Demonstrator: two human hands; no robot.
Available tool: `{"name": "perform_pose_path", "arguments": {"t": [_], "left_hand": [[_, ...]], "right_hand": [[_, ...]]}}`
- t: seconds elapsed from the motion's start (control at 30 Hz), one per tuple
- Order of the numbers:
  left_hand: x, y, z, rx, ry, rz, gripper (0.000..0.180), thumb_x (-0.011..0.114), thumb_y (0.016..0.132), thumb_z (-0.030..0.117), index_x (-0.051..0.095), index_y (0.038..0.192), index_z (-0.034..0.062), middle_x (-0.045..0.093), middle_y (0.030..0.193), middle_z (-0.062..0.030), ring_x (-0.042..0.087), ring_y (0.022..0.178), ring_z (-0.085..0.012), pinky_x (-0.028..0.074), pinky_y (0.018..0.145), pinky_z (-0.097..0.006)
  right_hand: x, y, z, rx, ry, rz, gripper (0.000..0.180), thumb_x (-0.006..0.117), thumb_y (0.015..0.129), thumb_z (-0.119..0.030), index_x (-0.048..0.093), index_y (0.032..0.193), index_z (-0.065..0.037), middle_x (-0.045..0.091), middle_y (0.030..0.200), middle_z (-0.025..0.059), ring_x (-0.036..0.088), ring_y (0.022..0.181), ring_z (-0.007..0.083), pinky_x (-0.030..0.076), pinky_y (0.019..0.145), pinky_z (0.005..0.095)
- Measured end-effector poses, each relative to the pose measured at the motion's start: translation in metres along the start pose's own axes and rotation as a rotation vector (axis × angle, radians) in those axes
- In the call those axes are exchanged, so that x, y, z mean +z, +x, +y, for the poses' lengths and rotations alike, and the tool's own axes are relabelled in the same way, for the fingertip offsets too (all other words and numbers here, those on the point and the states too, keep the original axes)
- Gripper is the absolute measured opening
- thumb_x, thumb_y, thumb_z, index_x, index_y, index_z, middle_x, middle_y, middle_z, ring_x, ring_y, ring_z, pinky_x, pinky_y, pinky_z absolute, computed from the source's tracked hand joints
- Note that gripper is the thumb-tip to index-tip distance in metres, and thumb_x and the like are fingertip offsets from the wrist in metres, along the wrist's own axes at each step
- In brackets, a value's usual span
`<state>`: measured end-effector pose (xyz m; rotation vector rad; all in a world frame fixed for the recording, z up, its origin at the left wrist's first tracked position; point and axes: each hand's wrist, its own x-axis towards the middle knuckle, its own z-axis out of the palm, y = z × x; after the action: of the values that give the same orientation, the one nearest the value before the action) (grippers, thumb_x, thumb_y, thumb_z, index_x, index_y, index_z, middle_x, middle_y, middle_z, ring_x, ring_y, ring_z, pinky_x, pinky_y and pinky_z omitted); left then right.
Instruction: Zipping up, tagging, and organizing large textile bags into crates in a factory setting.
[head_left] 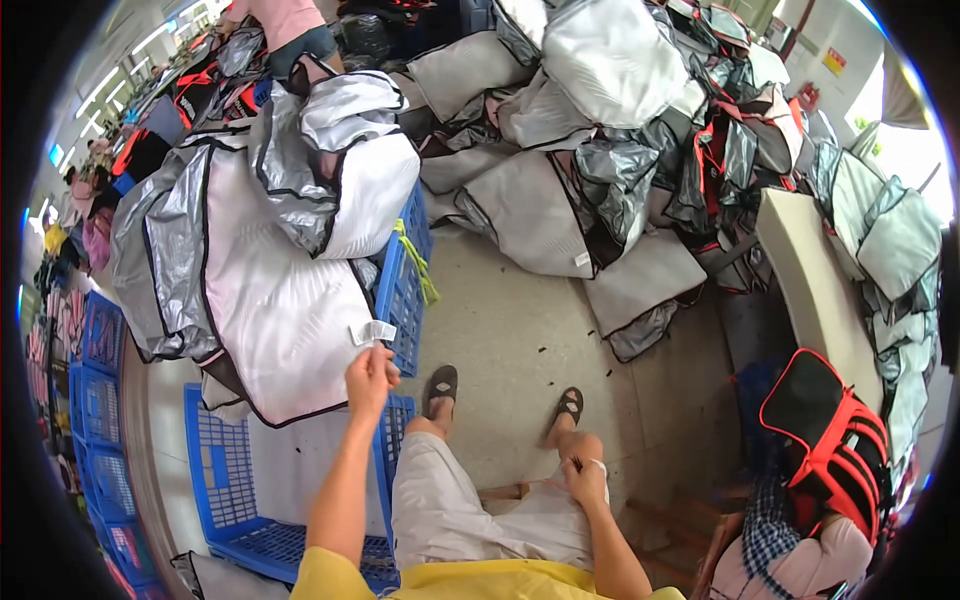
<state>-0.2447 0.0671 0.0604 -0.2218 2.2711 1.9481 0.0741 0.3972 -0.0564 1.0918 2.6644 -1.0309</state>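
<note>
The person sat on a low seat. The left hand point(371, 378) was pinched on a small white label point(372, 332) hanging from a white cover point(280, 310), which lay over a blue crate point(405, 290). The right hand point(585, 482) rested on the knee, fingers curled around something small.

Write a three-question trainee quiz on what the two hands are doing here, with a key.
1. True or false: the left hand pinches the small white tag on the white cover.
2. Where does the right hand rest? A) on the blue crate B) on the person's own knee C) on the red and black bag
3. Fill in: the sandals stand on the ____ floor.

Key: 1 true; 2 B; 3 concrete.
</note>
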Motion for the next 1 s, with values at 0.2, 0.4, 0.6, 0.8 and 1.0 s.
{"name": "perform_pose_path", "arguments": {"t": [0.2, 0.4, 0.6, 0.8, 1.0], "left_hand": [[0.035, -0.064, -0.035, -0.094, 0.042, -0.059, 0.040, 0.054, 0.111, 0.034, 0.070, 0.098, 0.0002, 0.069, 0.070, -0.0048, 0.065, 0.058, -0.0103, 0.049, 0.053, -0.024], [0.010, -0.122, -0.086, -0.282, -0.040, -0.021, 0.042, 0.054, 0.111, 0.034, 0.070, 0.096, -0.0012, 0.069, 0.070, -0.0057, 0.067, 0.060, -0.0113, 0.051, 0.055, -0.025], [-0.001, -0.153, -0.095, -0.363, -0.065, -0.009, 0.043, 0.054, 0.111, 0.036, 0.071, 0.097, -0.0007, 0.071, 0.074, -0.0060, 0.067, 0.060, -0.0119, 0.051, 0.054, -0.025], [0.012, -0.152, -0.115, -0.285, 0.058, -0.142, 0.038, 0.057, 0.109, 0.035, 0.072, 0.098, 0.0018, 0.071, 0.073, -0.0042, 0.067, 0.060, -0.0098, 0.050, 0.053, -0.024], [0.031, -0.146, -0.139, 0.136, 0.640, -0.134, 0.030, 0.060, 0.100, 0.036, 0.073, 0.094, 0.0087, 0.072, 0.087, -0.0218, 0.067, 0.086, -0.0467, 0.053, 0.074, -0.053]], "right_hand": [[-0.011, -0.007, 0.001, 0.013, 0.117, 0.018, 0.035, 0.074, 0.091, -0.030, 0.076, 0.095, 0.005, 0.073, 0.082, 0.0263, 0.074, 0.079, 0.0410, 0.057, 0.073, 0.0469], [-0.022, -0.017, -0.011, 0.102, 0.140, -0.023, 0.033, 0.075, 0.092, -0.028, 0.077, 0.092, 0.005, 0.075, 0.082, 0.0243, 0.076, 0.076, 0.0352, 0.058, 0.072, 0.0433], [-0.015, -0.011, 0.005, 0.106, 0.204, -0.019, 0.032, 0.074, 0.094, -0.030, 0.080, 0.088, 0.000, 0.074, 0.077, 0.0227, 0.075, 0.072, 0.0353, 0.057, 0.071, 0.0442], [-0.011, -0.010, 0.006, 0.082, 0.236, -0.008, 0.033, 0.074, 0.093, -0.032, 0.081, 0.088, -0.001, 0.075, 0.081, 0.0235, 0.074, 0.074, 0.0380, 0.057, 0.072, 0.0448], [-0.012, -0.016, -0.004, 0.124, 0.160, 0.031, 0.037, 0.075, 0.092, -0.034, 0.078, 0.090, 0.003, 0.073, 0.081, 0.0270, 0.074, 0.079, 0.0419, 0.057, 0.073, 0.0466]]}}
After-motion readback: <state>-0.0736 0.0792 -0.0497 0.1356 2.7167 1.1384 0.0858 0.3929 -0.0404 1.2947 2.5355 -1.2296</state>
